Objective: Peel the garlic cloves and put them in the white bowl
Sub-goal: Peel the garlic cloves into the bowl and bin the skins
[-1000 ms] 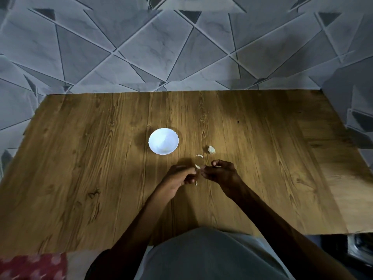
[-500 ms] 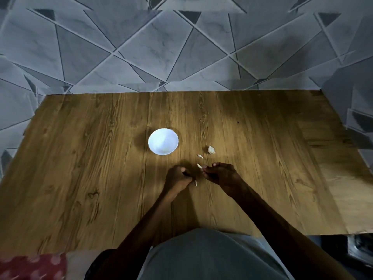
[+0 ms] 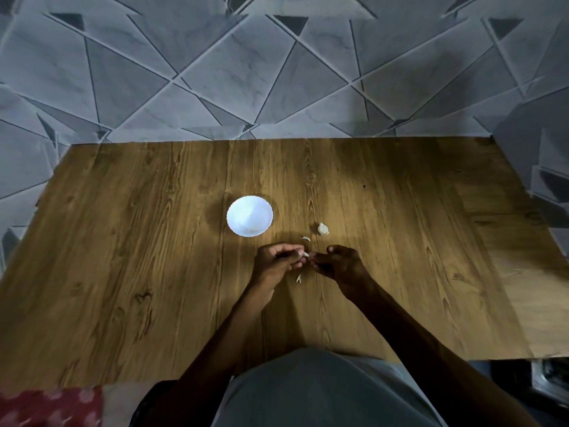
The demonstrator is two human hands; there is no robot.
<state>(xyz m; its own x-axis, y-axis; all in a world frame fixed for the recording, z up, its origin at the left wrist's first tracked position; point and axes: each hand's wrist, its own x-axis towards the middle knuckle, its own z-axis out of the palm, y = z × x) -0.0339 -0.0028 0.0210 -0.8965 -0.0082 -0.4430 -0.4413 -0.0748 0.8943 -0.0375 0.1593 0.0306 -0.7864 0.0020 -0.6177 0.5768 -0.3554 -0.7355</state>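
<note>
Bowls: one white bowl (image 3: 249,216), desk (image 3: 123,272) centre.
Cloves: two; loose clove (image 3: 322,229), held clove (image 3: 305,254) pinched by left hand (image 3: 275,266), right hand (image 3: 338,265).
Scraps: two peel scraps (image 3: 305,239).

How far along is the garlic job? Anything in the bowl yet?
Nothing shows in the bowl yet. On the table lie peel scraps, so peeling looks under way. The left hand and right hand pinch a clove between them. Left: finish it, bowl it, then the garlic piece lying right of the bowl.
</note>
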